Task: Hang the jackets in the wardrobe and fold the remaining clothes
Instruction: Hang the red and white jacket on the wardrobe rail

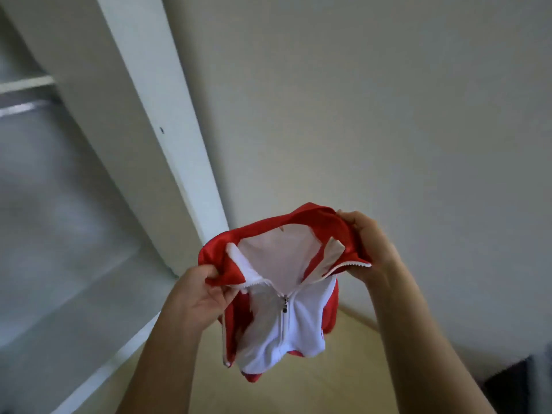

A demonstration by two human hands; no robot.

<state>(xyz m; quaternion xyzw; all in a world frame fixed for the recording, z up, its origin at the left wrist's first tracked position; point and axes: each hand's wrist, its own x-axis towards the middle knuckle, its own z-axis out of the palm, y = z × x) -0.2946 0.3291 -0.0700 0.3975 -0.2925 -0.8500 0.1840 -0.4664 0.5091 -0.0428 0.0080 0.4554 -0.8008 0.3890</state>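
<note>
Holding the jacket point(283, 318) up by its collar, both hands pinching it — left hand point(197, 297), right hand point(370, 249) — length hanging down, wardrobe point(89, 174) opening to my left.

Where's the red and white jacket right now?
Low in the head view's centre, the jacket hangs between the left hand and right hand, which grip its collar, just right of the wardrobe.

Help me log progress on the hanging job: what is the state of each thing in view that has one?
Jacket: held up in the air by its collar, not on a hanger.
Zipper: closed below the pull, open at the collar.
Left hand: grips the collar's left end.
Right hand: grips the collar's right end.
Wardrobe: open, its rail in view.
</note>
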